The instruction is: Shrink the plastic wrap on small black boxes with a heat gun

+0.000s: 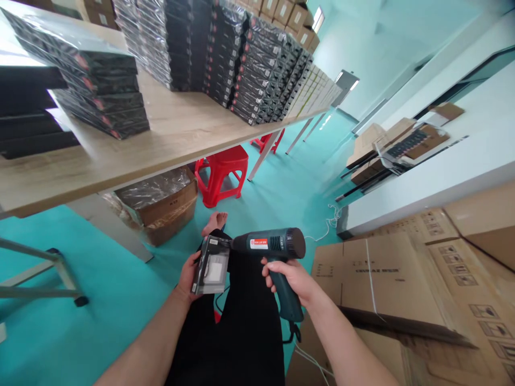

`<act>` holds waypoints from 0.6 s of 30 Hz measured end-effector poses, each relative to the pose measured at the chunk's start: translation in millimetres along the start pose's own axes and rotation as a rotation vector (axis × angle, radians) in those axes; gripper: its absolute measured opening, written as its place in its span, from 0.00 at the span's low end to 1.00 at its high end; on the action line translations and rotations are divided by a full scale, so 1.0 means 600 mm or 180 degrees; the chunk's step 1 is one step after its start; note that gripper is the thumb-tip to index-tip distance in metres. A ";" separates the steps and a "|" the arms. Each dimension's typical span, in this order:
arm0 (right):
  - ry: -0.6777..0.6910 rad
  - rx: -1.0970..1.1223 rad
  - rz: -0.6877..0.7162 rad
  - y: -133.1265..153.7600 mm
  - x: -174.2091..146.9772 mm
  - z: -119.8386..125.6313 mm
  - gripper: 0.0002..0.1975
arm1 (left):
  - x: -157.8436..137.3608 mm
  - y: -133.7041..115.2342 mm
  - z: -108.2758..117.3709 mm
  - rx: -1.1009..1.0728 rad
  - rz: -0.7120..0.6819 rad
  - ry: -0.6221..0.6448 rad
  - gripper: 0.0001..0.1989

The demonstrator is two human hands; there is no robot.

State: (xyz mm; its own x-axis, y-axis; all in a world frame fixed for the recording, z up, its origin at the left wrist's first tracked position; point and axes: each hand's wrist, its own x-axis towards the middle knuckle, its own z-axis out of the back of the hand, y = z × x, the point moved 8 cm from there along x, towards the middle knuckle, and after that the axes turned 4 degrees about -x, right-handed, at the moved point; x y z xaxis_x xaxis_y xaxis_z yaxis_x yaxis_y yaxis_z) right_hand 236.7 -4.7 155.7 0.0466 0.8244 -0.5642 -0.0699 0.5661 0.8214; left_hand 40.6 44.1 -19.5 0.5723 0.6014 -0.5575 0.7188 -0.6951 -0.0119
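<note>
"Head view, quick: what's in the hands?"

"Left hand (190, 274): gripping a small box (212, 266) by its left side, shiny clear film over the front. Right hand (290, 276): wrapped round the handle of a dark green heat gun (263, 244)."

"Where's the box, exactly?"

"Held up in front of the person's black trousers (249, 327), left of the gun, well off the tabletop (173, 126)."

"Nozzle touching it?"

"Can't tell from where I'm standing. Tip's right up close, at the box's upper right corner."

"Trigger pressed?"

"Can't tell either."

"Tabletop, go."

"Tall stacks of film-wrapped black boxes (259, 69), white boxes (311, 94) past those, a shorter wrapped stack (107, 96) towards the left."

"And lower down?"

"Red stool (226, 166) on the teal floor (281, 193), near an open carton (171, 209) with clear plastic on top. Big brown cartons (374, 271) on the person's right."
</note>
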 end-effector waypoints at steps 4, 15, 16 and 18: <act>0.0706 -0.0475 -0.0489 -0.043 -0.039 -0.004 0.13 | 0.013 -0.003 0.009 -0.0011 -0.0066 0.0086 0.16; 0.0528 -0.0431 -0.0463 -0.063 -0.053 -0.005 0.13 | 0.014 -0.008 0.012 -0.0058 -0.0133 -0.0006 0.16; 0.0671 -0.0443 -0.0484 -0.066 -0.056 -0.011 0.13 | 0.013 -0.008 0.011 -0.0085 -0.0141 -0.0003 0.17; 0.0671 -0.0377 -0.0442 -0.069 -0.059 -0.013 0.14 | 0.012 -0.009 0.009 -0.0113 -0.0173 -0.0025 0.18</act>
State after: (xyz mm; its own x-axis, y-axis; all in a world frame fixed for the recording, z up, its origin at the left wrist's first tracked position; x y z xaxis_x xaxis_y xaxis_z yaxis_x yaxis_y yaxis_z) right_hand 230.4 -57.3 141.0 -0.1435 0.7133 -0.6860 -0.1940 0.6594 0.7263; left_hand 38.7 49.9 -28.1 0.5290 0.6348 -0.5633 0.7625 -0.6469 -0.0130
